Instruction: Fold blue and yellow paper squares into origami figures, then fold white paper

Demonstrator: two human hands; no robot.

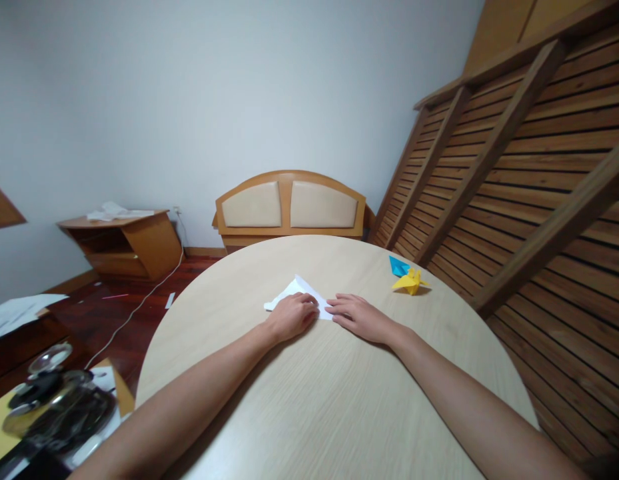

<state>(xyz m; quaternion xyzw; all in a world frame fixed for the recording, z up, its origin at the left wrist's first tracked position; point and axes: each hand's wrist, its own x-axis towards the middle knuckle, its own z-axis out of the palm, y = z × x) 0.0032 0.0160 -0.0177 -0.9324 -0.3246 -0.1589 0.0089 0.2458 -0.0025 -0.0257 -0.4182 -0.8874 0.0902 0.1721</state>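
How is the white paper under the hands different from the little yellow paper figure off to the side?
The white paper lies mostly flat as a folded triangle, while the yellow figure stands up with raised points, a finished shape. The white paper is pressed by the left hand and right hand; the yellow figure sits untouched beside a blue one. The white piece looks larger. Both rest on the round table.
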